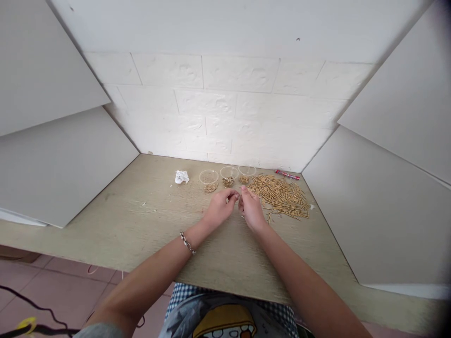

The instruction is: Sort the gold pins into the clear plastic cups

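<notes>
My left hand [221, 205] and my right hand [251, 206] meet fingertip to fingertip above the middle of the table. Both are closed in a pinch, and whatever lies between the fingers is too small to make out. Just beyond them are three clear round tubs, the left tub [208, 177], the middle tub [229, 172] and the right tub [247, 170], with small gold-coloured parts [210, 188] in or before them. A wide heap of thin gold-coloured pointed sticks [282, 195] spreads beside my right hand.
A crumpled white paper [182, 177] lies at the back left of the wooden table [158, 234]. Behind the heap is a red patterned tube [287, 174]. White boards [52, 173] lean at both sides, and a white brick-patterned wall [218, 108] closes off the back.
</notes>
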`<state>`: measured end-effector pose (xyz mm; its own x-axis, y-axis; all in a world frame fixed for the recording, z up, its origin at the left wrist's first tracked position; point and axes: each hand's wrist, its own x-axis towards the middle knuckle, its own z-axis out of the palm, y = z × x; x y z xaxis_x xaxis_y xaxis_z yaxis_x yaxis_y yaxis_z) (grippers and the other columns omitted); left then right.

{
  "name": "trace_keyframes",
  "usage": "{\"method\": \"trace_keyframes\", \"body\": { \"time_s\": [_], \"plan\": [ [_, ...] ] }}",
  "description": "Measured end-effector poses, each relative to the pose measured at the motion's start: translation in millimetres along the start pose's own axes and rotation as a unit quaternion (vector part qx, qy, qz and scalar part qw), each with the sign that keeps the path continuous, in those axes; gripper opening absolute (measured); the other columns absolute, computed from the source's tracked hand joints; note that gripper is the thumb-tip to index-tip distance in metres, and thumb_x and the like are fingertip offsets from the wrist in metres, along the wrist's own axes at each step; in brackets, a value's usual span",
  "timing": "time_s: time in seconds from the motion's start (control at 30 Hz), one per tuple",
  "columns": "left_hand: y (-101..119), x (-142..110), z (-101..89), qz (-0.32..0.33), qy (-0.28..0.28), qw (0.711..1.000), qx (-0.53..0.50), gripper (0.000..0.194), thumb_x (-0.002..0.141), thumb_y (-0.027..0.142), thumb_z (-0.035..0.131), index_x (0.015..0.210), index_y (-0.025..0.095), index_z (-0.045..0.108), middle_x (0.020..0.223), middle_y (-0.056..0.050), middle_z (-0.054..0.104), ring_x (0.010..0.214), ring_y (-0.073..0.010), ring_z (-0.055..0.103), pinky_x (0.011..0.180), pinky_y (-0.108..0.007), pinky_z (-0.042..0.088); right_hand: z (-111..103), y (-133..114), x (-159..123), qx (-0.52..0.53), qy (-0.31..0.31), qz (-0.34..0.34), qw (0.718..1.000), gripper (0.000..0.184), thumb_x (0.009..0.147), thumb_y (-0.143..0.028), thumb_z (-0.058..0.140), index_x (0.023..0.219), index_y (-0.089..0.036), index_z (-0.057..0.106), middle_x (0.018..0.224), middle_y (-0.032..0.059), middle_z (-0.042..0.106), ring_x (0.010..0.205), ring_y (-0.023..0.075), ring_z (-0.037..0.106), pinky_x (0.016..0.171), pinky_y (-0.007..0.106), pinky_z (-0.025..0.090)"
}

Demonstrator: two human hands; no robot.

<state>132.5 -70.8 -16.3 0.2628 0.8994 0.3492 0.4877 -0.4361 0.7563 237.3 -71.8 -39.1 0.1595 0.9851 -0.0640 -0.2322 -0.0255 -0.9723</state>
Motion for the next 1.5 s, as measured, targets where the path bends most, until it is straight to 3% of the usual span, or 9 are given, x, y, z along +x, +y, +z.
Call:
{"method": "trace_keyframes", "body": {
  "time_s": [0.6,0.77,0.93,1.07,1.27,1.5],
  "plan": [
    [2,0,-0.2,-0.009,0.016,1.000,-0.003,0.014,0.077,0.021,0.046,0.075,0.016,0.060,0.071,-0.001,0.061,0.065,-0.0106,0.049,0.066,-0.024,0.039,-3,3,0,-0.023,0.017,-0.014,0.999,0.051,0.069,-0.064,0.043,0.050,-0.020,0.028,0.040,-0.0065,0.028,0.035,0.0060,0.022,0.035,0.023,0.016],
    [-2,4,0.4,-0.048,-0.010,0.994,-0.093,0.015,0.076,0.023,0.047,0.072,0.014,0.058,0.068,-0.001,0.059,0.064,-0.0109,0.050,0.062,-0.023,0.039,-2,-3,-2,0.019,-0.013,0.023,0.999,0.048,0.068,-0.063,0.047,0.053,-0.020,0.030,0.040,-0.0078,0.025,0.034,0.0051,0.019,0.033,0.022,0.013],
    [-3,9,-0.1,-0.089,-0.057,0.971,-0.214,0.014,0.073,0.023,0.049,0.065,0.013,0.055,0.063,0.000,0.057,0.063,-0.0102,0.051,0.064,-0.022,0.041,-3,-5,-2,0.032,-0.035,0.034,0.998,0.047,0.067,-0.062,0.049,0.054,-0.020,0.031,0.040,-0.0086,0.023,0.032,0.0045,0.017,0.031,0.021,0.013],
    [-1,10,-1.0,-0.103,-0.071,0.961,-0.249,0.013,0.072,0.021,0.050,0.063,0.013,0.053,0.061,0.001,0.056,0.061,-0.0095,0.051,0.065,-0.022,0.041,-4,-4,-2,0.036,-0.045,0.035,0.998,0.048,0.068,-0.063,0.048,0.054,-0.020,0.031,0.040,-0.0084,0.023,0.032,0.0046,0.018,0.030,0.022,0.014],
    [-2,9,-1.4,-0.087,-0.063,0.971,-0.213,0.013,0.074,0.021,0.050,0.065,0.013,0.055,0.063,0.001,0.056,0.062,-0.0096,0.051,0.064,-0.022,0.040,-5,-4,-1,0.046,-0.050,0.032,0.997,0.048,0.068,-0.061,0.048,0.053,-0.020,0.030,0.040,-0.0084,0.023,0.031,0.0043,0.018,0.030,0.021,0.014],
    [-4,5,-1.8,-0.032,-0.031,0.995,-0.090,0.014,0.077,0.022,0.047,0.072,0.014,0.058,0.069,0.000,0.059,0.064,-0.0106,0.050,0.062,-0.022,0.039,-4,-5,-2,0.044,-0.045,0.023,0.998,0.047,0.070,-0.059,0.049,0.052,-0.020,0.030,0.040,-0.0083,0.024,0.031,0.0042,0.019,0.030,0.021,0.015]
  ]
}}
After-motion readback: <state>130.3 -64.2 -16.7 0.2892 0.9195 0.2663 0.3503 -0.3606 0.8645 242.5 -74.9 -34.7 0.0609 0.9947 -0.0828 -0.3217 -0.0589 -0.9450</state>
